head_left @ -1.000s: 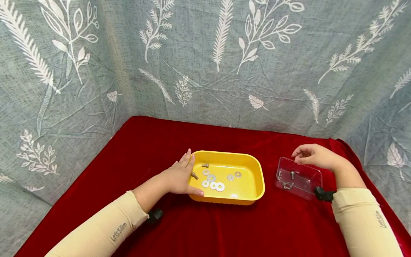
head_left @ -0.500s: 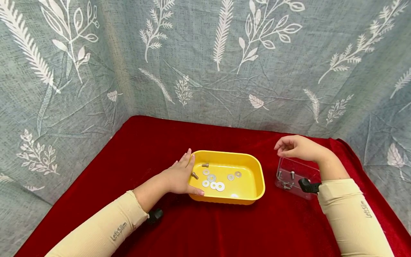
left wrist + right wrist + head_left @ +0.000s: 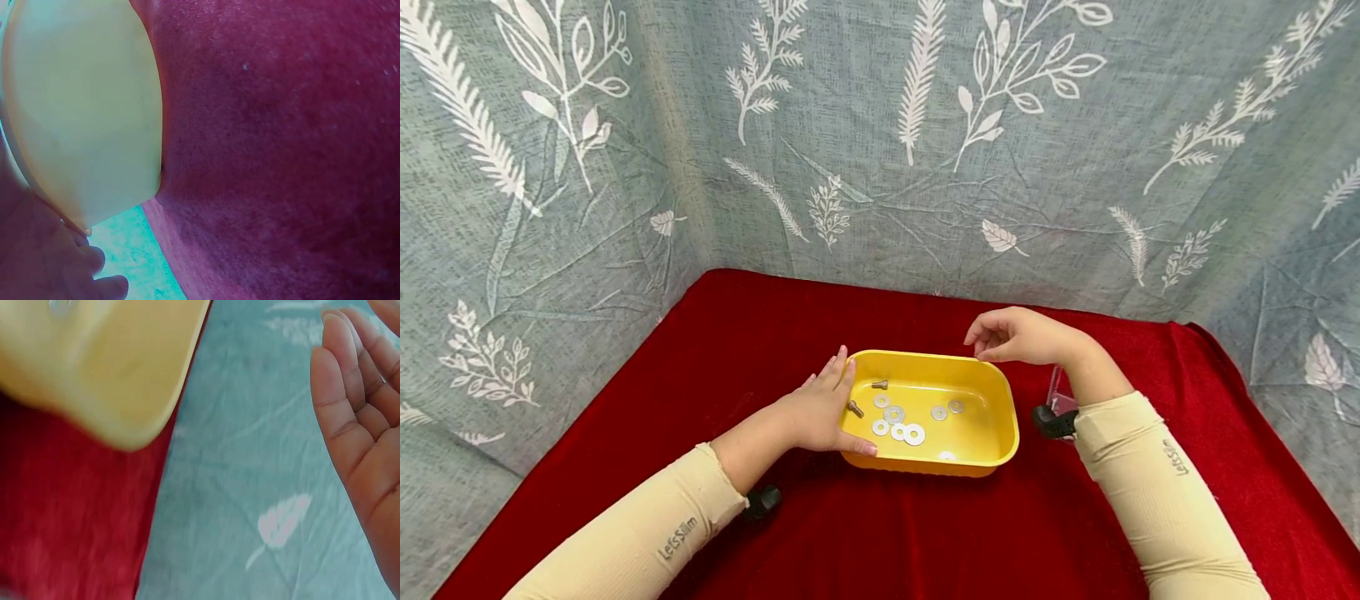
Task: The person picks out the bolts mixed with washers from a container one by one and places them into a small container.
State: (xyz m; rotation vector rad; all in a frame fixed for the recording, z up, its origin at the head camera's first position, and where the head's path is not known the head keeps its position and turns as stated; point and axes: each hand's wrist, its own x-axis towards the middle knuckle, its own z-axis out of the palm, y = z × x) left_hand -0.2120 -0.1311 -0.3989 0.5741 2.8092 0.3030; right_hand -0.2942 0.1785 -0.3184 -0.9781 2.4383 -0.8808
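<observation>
My left hand (image 3: 816, 414) rests against the left end of a yellow plastic bin (image 3: 977, 429), fingers straight along the side and thumb over the front rim. Inside lie several flat metal washers (image 3: 893, 415) and two socket-head screws, one a tilted screw (image 3: 855, 409) near the left wall. Above the bin's back right corner hovers my right hand (image 3: 1018, 336), apart from the rim. Its fingers bend loosely and nothing shows between them; the right wrist view has its palm (image 3: 375, 462) bare. Behind that wrist, a clear plastic box (image 3: 1060, 400) is mostly hidden.
A dark red cloth (image 3: 775, 333) covers the table. Grey-green curtains (image 3: 865, 167) with white leaf prints hang behind and at both sides. Black wrist cameras hang under the sleeves, one a right wrist camera (image 3: 1051, 421) beside the clear box.
My right hand has moved left from over the clear box to the yellow bin's back right corner, its arm now covering most of the box. The left hand and bin have stayed put.
</observation>
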